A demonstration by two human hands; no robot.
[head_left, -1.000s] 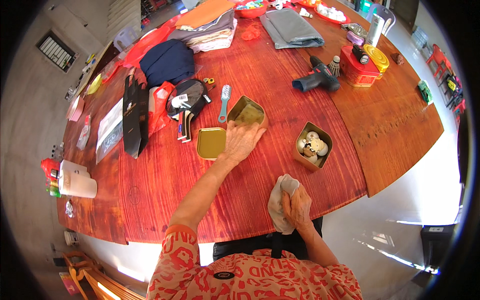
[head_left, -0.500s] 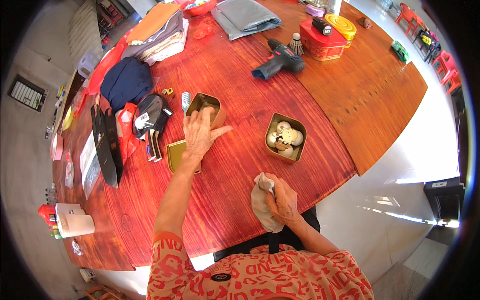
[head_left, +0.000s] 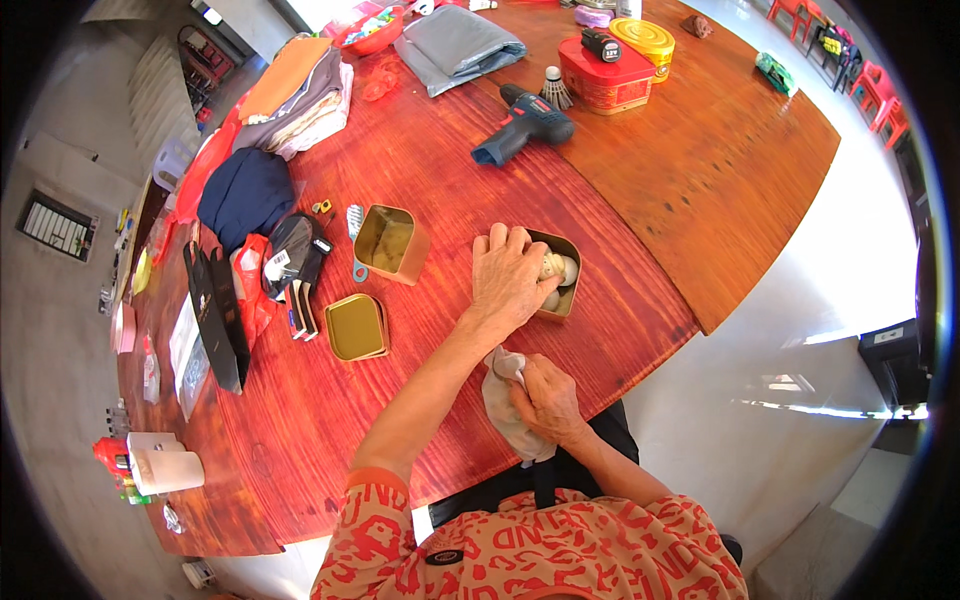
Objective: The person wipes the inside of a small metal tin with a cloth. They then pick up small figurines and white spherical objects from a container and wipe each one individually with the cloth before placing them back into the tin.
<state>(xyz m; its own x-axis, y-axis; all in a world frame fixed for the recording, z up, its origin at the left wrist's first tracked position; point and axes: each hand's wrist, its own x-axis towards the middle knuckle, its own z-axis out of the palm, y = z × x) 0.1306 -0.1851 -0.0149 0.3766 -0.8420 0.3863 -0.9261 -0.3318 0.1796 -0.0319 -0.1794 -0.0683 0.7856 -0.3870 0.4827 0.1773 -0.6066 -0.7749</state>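
The long reddish-brown wooden counter (head_left: pixel 640 150) carries everything, its near edge against the seated person. On its far left sits a stack of folded orange and grey cloths (head_left: pixel 300 95), out of the way, with a dark blue cordless drill (head_left: pixel 522 125) lying on its side further right. Nearer, an open square gold tin (head_left: pixel 392 242) stands empty and tilted, its flat gold lid (head_left: pixel 355 326) laid beside it to the near left, likely set off to free the opening. The left hand (head_left: pixel 510 278) rests palm-down over a second open gold tin holding pale round objects (head_left: pixel 558 275), fingers spread and touching its contents rather than visibly closed on one. The right hand (head_left: pixel 545 398), near the counter's edge, is clenched around a crumpled grey-white rag (head_left: pixel 505 410), kept bunched as if for wiping.
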